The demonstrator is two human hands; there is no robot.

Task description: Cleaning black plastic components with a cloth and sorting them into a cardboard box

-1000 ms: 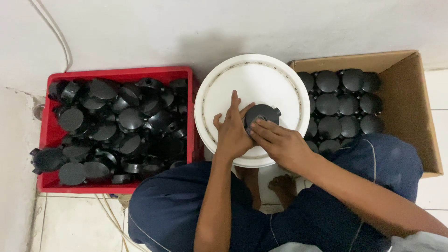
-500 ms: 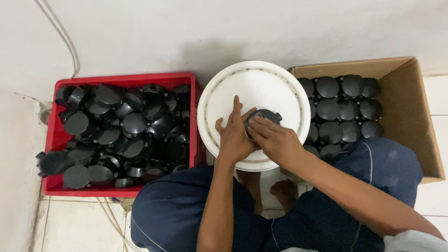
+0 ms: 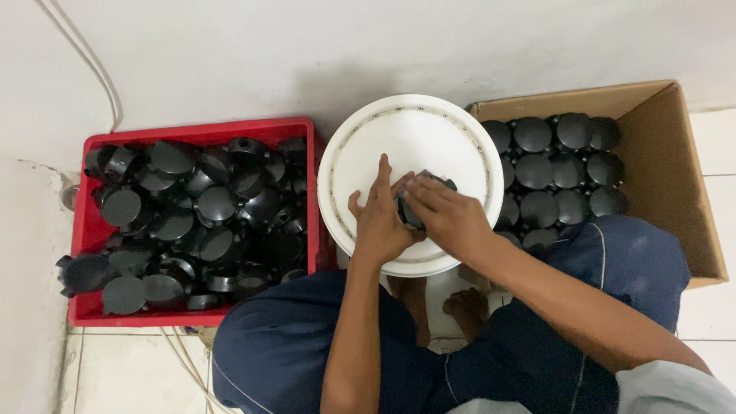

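I clamped both my left hand (image 3: 381,218) and right hand (image 3: 447,217) on the black round box (image 3: 422,201), bracing it against the white bucket lid (image 3: 414,134) for a firm surface.

I see both forearms bare down to the left hand (image 3: 381,222) and right hand (image 3: 451,218), with no gloves, rings or watch. I make out dark navy trousers (image 3: 291,345) with a thin pale seam line, a light grey sleeve (image 3: 675,391), and bare feet (image 3: 468,305).

matt black plastic part (image 3: 418,201), smooth white plastic lid (image 3: 414,138), rough cardboard box (image 3: 675,169)
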